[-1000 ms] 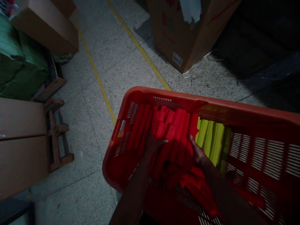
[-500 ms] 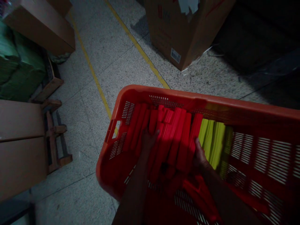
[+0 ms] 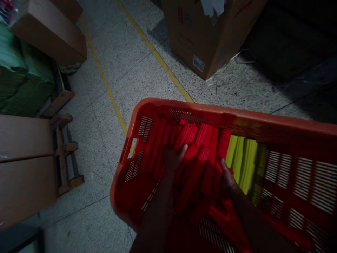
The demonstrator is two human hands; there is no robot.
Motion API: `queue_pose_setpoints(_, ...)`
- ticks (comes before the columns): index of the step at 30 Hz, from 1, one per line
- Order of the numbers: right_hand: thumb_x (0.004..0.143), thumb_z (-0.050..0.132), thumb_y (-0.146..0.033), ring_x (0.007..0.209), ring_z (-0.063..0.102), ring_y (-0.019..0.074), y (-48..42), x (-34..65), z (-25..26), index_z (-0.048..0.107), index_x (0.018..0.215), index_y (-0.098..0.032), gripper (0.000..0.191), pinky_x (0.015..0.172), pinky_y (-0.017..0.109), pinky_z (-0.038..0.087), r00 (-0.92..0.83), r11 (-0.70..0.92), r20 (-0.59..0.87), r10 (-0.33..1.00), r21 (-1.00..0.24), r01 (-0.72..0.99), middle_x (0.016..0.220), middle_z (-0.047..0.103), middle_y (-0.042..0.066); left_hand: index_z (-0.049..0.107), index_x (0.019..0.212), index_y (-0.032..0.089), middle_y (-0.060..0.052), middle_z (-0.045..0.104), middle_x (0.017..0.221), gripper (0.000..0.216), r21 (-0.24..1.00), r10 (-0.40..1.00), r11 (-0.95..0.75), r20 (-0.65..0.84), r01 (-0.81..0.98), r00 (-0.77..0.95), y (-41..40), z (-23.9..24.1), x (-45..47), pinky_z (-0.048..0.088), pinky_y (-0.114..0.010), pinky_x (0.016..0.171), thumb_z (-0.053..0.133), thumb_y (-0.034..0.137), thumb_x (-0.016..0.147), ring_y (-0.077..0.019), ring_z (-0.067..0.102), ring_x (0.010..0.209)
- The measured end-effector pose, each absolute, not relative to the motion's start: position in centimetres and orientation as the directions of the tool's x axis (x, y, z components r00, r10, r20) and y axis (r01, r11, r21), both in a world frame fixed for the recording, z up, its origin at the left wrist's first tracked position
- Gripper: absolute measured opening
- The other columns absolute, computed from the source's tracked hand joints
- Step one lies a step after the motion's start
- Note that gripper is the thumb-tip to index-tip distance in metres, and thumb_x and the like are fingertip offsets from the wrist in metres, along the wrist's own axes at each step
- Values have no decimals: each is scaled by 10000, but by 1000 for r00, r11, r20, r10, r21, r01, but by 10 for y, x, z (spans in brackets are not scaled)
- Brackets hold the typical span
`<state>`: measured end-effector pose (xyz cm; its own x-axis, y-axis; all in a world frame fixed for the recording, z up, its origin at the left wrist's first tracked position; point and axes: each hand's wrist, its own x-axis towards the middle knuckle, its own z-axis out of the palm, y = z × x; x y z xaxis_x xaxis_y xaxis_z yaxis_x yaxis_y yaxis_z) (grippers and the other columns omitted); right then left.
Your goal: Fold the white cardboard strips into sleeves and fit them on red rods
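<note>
Inside a large red plastic crate (image 3: pixel 168 102) stands a row of red folded bundles (image 3: pixel 189 135), which look like cloth or soft sheets. My left hand (image 3: pixel 174 158) reaches among them, its thumb over the bundles and its other fingers hidden down between them. On the right side of the row, my right hand (image 3: pixel 228 177) presses against the red bundles, fingers partly hidden. Some middle bundles bulge up and tilt between my hands. Yellow-green folded bundles (image 3: pixel 243 161) stand just right of my right hand. More red pieces (image 3: pixel 229 221) lie loosely below my right wrist.
A tall cardboard box (image 3: pixel 192 42) stands on the floor beyond the crate. At the left are stacked cartons (image 3: pixel 26 179), a wooden pallet (image 3: pixel 65 151) and a green wrapped bale (image 3: pixel 28 84). Yellow lines (image 3: pixel 158 56) run across the speckled floor.
My left hand has moved slightly right and the middle red bundles have risen and tilted between my hands. My right hand stays at the row's right side. The view has shifted slightly.
</note>
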<state>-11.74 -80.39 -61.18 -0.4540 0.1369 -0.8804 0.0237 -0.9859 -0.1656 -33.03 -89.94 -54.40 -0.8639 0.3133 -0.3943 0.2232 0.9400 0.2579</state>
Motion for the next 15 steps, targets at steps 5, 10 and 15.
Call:
queue_pose_setpoints(5, 815, 601, -658, 1133, 669, 304, -802, -119, -610, 593, 1265, -276, 590, 987, 499, 537, -468, -979, -871, 152, -197, 47, 1104, 755, 83, 551, 1250, -13, -302, 554, 1268, 897, 248, 303, 944, -388, 218, -871, -893, -547, -323, 349, -459, 1082, 538, 750, 779, -404, 489, 1251)
queue_pose_setpoints(10, 805, 629, -632, 1102, 685, 308, -800, -118, -609, 625, 1216, -250, 561, 961, 488, 559, -438, -992, -893, 109, -127, 13, 1062, 766, 90, 568, 1208, -35, -326, 599, 1196, 899, 243, 236, 958, -379, 150, -895, -886, -545, -335, 386, -465, 1036, 366, 767, 855, -394, 556, 1187)
queue_pose_setpoints(15, 676, 799, -534, 1041, 712, 305, -798, -116, -610, 681, 1084, -276, 497, 914, 446, 597, -484, -994, -869, 106, -83, -68, 961, 787, 45, 671, 1024, 75, -248, 683, 1033, 818, 254, 215, 959, -381, 122, -899, -882, -544, -345, 448, -452, 948, 203, 736, 909, -353, 632, 1063)
